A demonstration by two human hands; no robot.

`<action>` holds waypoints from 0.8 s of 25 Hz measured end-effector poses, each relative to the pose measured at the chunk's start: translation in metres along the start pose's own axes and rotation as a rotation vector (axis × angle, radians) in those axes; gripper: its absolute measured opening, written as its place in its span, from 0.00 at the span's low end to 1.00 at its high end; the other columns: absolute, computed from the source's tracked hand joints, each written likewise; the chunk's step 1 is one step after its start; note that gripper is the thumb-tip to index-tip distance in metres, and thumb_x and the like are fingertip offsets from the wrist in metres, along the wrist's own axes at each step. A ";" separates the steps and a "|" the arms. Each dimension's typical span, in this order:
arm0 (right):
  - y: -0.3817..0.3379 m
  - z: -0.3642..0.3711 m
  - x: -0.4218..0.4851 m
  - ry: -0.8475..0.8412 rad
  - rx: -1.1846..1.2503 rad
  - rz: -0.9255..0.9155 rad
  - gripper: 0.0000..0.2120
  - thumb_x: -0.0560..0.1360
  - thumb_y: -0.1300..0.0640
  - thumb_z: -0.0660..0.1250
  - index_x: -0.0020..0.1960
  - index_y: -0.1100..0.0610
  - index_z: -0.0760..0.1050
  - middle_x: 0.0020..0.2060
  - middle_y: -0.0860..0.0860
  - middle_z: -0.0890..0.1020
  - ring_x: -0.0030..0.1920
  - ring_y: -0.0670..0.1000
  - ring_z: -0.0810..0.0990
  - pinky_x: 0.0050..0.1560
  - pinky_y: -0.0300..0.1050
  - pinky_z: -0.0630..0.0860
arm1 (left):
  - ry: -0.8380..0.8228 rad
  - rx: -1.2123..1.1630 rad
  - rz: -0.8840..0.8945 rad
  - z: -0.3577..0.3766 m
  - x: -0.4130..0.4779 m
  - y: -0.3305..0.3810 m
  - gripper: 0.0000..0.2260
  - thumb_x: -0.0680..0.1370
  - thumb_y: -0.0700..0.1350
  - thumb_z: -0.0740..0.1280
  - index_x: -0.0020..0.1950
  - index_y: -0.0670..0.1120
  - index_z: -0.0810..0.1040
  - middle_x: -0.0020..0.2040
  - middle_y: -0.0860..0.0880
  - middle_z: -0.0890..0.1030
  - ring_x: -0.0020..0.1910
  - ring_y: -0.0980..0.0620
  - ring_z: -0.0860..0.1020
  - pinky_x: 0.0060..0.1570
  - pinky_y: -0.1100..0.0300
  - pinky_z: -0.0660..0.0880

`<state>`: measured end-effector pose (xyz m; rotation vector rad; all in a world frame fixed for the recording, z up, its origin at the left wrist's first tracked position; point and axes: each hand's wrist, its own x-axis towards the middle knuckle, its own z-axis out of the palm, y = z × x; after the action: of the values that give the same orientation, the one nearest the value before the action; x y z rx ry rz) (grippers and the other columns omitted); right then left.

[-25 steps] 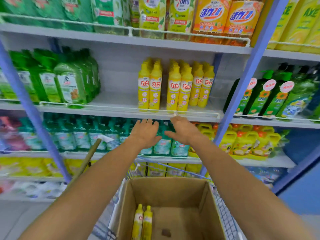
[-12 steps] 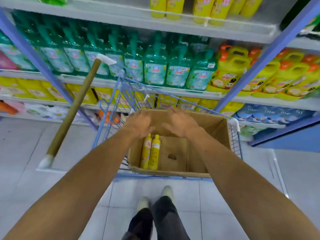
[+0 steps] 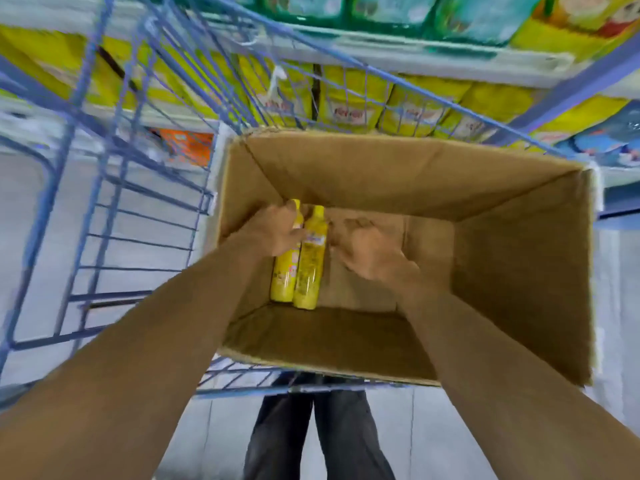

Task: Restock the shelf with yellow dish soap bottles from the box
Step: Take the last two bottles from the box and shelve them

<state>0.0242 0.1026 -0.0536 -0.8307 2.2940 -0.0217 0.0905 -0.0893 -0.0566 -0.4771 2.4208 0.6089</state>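
An open cardboard box [image 3: 519, 244] sits in a blue wire cart, seen from above. Two yellow dish soap bottles lie side by side on its floor at the left: the left bottle [image 3: 284, 275] and the right bottle [image 3: 310, 268]. My left hand [image 3: 275, 230] is down in the box with its fingers over the neck of the left bottle; the blur hides whether it grips. My right hand [image 3: 372, 249] hovers just right of the right bottle, fingers spread, holding nothing.
The blue wire cart [image 3: 114, 188] surrounds the box and extends to the left. Low shelves with yellow packs [image 3: 349, 98] and green-labelled goods run behind it. My legs [image 3: 318, 434] stand on the grey tiled floor below the cart's edge.
The view has swung down from the shelf to the box. Both hands dropped from shelf height into the box and reached the two bottles.
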 end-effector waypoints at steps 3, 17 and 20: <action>0.018 0.053 0.059 -0.007 0.088 -0.046 0.38 0.75 0.33 0.44 0.72 0.54 0.71 0.66 0.58 0.76 0.67 0.62 0.73 0.67 0.57 0.70 | -0.004 -0.065 -0.053 0.029 0.058 -0.012 0.23 0.78 0.56 0.67 0.65 0.41 0.75 0.64 0.35 0.78 0.64 0.35 0.76 0.59 0.48 0.74; 0.031 0.095 0.120 0.091 0.578 0.145 0.21 0.67 0.44 0.78 0.55 0.53 0.81 0.47 0.51 0.85 0.47 0.52 0.83 0.49 0.46 0.79 | 0.112 -0.582 -0.275 0.087 0.127 -0.031 0.20 0.71 0.48 0.78 0.59 0.41 0.78 0.58 0.43 0.82 0.59 0.44 0.80 0.61 0.49 0.77; 0.034 0.101 0.111 0.126 0.765 0.199 0.18 0.67 0.48 0.80 0.54 0.53 0.81 0.45 0.49 0.85 0.43 0.50 0.83 0.49 0.49 0.81 | 0.136 -0.635 -0.280 0.099 0.122 -0.029 0.21 0.70 0.42 0.79 0.61 0.43 0.80 0.58 0.45 0.82 0.57 0.47 0.80 0.60 0.53 0.77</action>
<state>0.0045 0.0872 -0.2056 -0.2050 2.1988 -0.8231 0.0565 -0.0854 -0.2125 -1.1230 2.1826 1.2498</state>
